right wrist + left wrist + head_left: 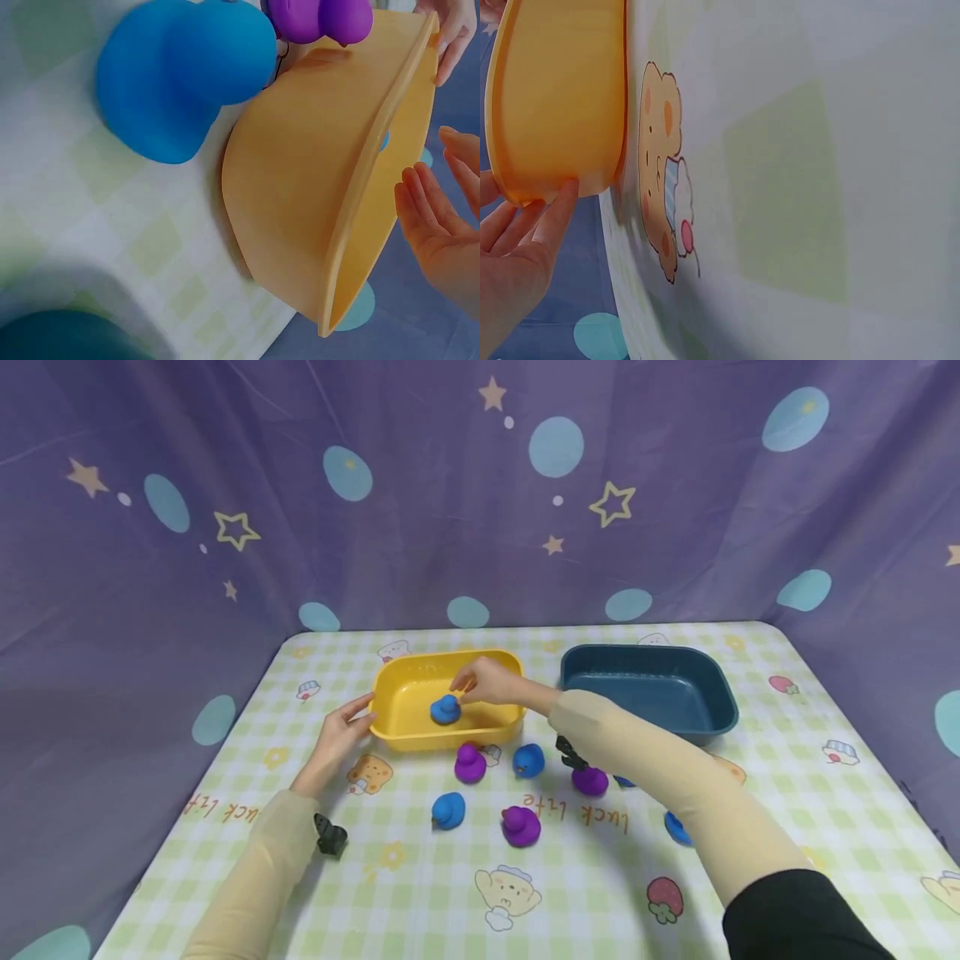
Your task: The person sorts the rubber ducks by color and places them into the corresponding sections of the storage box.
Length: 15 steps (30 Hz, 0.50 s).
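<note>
Right hand (491,683), fingers parted, beside blue duck (445,713) in yellow basin (435,742), relaxed left hand (339,742) touching its end, sleeve (652,764) partly hiding dark basin (652,692) and rightmost ducks (677,829)

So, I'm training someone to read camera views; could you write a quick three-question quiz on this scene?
1. Which toy is inside the yellow basin?
2. True or false: the left hand is touching the dark teal basin.
3. How many purple toy ducks show in the head view?

Key:
1. A blue toy duck.
2. False; it touches the yellow basin.
3. Three.
</note>
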Each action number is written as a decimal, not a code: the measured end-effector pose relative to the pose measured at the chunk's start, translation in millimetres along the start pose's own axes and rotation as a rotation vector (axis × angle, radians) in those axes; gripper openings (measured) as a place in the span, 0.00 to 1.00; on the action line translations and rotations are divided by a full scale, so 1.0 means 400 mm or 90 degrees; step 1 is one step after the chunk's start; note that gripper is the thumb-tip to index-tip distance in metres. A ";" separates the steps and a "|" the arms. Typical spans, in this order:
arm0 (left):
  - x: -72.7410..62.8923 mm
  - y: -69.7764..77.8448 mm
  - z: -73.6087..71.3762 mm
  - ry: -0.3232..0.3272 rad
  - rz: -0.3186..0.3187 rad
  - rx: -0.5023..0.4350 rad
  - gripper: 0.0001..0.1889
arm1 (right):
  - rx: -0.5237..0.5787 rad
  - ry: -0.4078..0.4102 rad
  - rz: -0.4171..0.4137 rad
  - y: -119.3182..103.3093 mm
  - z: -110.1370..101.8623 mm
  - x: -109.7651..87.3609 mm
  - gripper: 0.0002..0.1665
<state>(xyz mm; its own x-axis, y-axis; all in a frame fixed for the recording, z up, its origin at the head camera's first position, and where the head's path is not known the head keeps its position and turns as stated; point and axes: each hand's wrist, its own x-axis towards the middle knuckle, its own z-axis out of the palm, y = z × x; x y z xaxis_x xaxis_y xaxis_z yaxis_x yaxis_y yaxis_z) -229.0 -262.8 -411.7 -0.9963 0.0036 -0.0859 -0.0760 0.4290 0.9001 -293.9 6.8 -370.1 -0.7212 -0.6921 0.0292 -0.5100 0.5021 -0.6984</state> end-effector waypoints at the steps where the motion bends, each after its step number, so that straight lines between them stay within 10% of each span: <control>1: 0.004 -0.008 -0.001 0.002 0.003 0.004 0.25 | 0.000 -0.003 -0.005 0.000 -0.002 -0.006 0.14; 15: 0.016 -0.026 0.000 0.013 0.003 0.000 0.25 | 0.011 -0.027 -0.062 -0.014 -0.016 -0.098 0.12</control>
<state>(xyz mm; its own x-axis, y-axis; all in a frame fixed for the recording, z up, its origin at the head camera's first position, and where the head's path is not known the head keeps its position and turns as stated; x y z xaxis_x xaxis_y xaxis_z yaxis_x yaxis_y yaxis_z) -234.4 -267.2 -421.8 -0.9973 -0.0128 -0.0727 -0.0711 0.4295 0.9003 -265.8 34.6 -362.7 -0.6482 -0.7584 0.0681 -0.5685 0.4225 -0.7059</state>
